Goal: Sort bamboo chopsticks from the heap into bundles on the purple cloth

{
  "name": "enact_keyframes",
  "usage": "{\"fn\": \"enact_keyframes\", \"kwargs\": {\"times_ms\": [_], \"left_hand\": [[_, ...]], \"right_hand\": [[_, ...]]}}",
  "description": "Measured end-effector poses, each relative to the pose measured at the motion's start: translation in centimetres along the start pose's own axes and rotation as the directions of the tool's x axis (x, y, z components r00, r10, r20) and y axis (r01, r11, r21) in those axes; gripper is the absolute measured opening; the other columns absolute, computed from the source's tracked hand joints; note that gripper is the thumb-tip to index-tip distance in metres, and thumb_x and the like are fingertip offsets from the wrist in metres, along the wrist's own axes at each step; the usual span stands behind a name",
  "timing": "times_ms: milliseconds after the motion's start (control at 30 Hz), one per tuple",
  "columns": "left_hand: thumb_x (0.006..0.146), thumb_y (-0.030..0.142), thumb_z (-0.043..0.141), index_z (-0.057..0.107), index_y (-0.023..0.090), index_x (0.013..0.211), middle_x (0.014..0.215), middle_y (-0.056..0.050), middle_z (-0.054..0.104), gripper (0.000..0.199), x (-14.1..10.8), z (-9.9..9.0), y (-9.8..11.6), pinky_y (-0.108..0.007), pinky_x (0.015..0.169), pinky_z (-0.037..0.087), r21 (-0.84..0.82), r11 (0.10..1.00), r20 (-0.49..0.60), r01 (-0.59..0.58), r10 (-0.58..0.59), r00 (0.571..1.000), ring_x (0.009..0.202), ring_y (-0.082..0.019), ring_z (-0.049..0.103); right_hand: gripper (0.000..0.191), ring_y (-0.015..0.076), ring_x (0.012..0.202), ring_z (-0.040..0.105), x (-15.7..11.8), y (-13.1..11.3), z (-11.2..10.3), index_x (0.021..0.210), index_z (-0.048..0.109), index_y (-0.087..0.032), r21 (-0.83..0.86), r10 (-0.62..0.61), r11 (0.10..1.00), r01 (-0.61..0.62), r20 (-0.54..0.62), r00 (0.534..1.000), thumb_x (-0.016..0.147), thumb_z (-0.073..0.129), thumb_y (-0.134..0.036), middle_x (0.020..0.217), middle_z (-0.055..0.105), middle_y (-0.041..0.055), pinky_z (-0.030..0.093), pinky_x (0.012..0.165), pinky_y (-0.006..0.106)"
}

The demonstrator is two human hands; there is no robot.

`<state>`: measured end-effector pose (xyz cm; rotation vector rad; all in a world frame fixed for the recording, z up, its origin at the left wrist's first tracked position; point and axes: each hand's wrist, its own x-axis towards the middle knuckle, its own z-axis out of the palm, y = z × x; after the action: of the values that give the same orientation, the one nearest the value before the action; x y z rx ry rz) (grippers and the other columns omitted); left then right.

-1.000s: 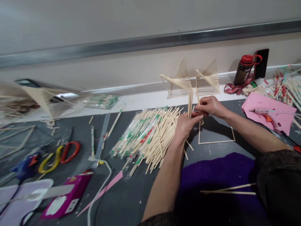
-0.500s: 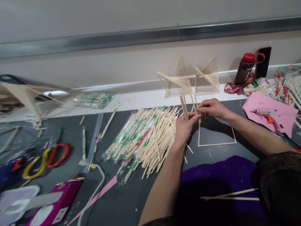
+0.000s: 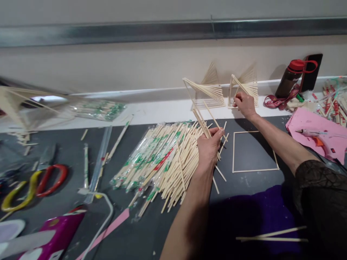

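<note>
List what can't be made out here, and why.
In the head view:
Square: far right corner, behind the right forearm.
Right hand: whether it holds anything, hidden by its curled fingers.
Sticks in the left hand: number; they overlap, partly covered by it.
Leftmost model: full shape, cut off by the left edge and blurred.
Bottle: lettering, too small.

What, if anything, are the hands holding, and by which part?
The left hand grips several thin sticks toward their lower ends; whether the right hand holds anything cannot be told.
</note>
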<state>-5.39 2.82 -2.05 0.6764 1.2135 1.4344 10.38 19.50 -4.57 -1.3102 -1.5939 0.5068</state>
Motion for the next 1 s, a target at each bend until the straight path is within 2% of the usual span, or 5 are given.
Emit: {"fn": "enact_keyframes", "kwargs": {"times_ms": [333,533,767,1000], "left_hand": [[0.052,0.031,0.084,0.070,0.010,0.079,0.049,0.007,0.051,0.037,0.0,-0.1,0.0,-0.016,0.036,0.017,0.028,1.000,-0.012,0.012,-0.011,1.000,0.037,-0.001,0.029],[0.054,0.035,0.084,0.072,0.011,0.081,0.049,0.007,0.051,0.039,0.0,-0.2,-0.1,-0.016,0.036,0.020,0.086,0.996,-0.027,0.006,-0.004,1.000,0.038,-0.002,0.032],[0.053,0.036,0.086,0.072,0.012,0.080,0.053,0.005,0.055,0.039,-0.1,-0.2,0.0,-0.018,0.040,0.027,0.085,0.996,-0.022,-0.001,0.002,1.000,0.041,-0.003,0.037],[0.054,0.036,0.085,0.072,0.012,0.080,0.052,0.007,0.053,0.038,-0.1,-0.4,0.0,-0.018,0.041,0.026,0.116,0.993,-0.027,0.014,-0.010,1.000,0.042,-0.003,0.036]], "right_hand": [[0.016,0.0167,0.065,0.068,1.0,0.6,0.9,0.079,0.063,-0.019,-0.141,0.016,0.990,-0.012,0.030,0.999,0.087,0.049,-0.017,0.057,0.062,-0.0028,0.054,0.076,0.030],[0.017,0.0152,0.059,0.066,1.1,0.8,1.3,0.081,0.066,-0.018,-0.134,0.097,0.987,-0.092,0.028,0.995,0.087,0.050,-0.018,0.062,0.066,-0.0018,0.052,0.071,0.027],[0.020,0.0178,0.069,0.067,1.2,0.3,1.2,0.083,0.069,-0.018,-0.197,0.077,0.978,-0.063,0.064,0.995,0.088,0.049,-0.021,0.066,0.068,0.0009,0.051,0.071,0.028],[0.022,0.0182,0.072,0.066,1.2,-0.4,1.0,0.084,0.072,-0.018,-0.262,0.092,0.963,-0.061,0.107,0.990,0.087,0.050,-0.020,0.065,0.067,0.0016,0.048,0.071,0.027]]}}
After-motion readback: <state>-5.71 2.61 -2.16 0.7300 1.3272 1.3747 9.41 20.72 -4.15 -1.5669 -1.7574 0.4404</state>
